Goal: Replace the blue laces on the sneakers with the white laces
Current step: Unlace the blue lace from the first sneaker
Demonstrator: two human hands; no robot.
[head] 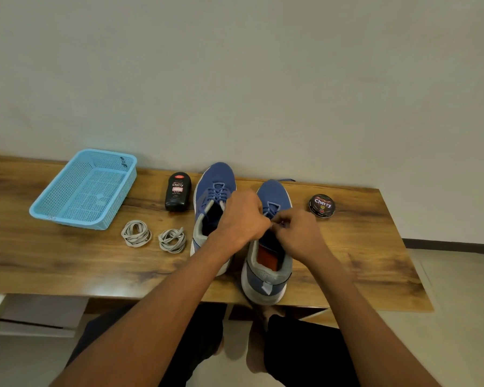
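Two blue mesh sneakers with grey collars and white soles stand side by side on a long wood-grain tabletop (375,247) in the lower middle of the frame, toes pointing toward the pale wall. The left-hand sneaker (211,202) sits a little farther back and is laced with its blue lace (217,191) up the throat. The right-hand sneaker (268,263) has its heel at the table's near edge, with an orange insole showing inside; its blue lace (271,209) shows only in the eyelets nearest the toe, the rest being hidden under the hands.

Both hands meet over the throat of the right-hand sneaker, just right of centre. The left hand (242,216) has its fingers curled inward, knuckles up; the right hand (298,233) is likewise curled, its fingertips (277,221) pinched together at the lace. Exactly how much lace each hand grips cannot be told.

Left of the shoes lie two coiled bundles of whitish flat laces, one (136,233) beside the other (172,240). Behind them, at mid-left, stands a black bottle of liquid shoe polish (178,191), and farther left a light blue perforated plastic basket (51,208). Right of the shoes sits a round black polish tin (322,205).
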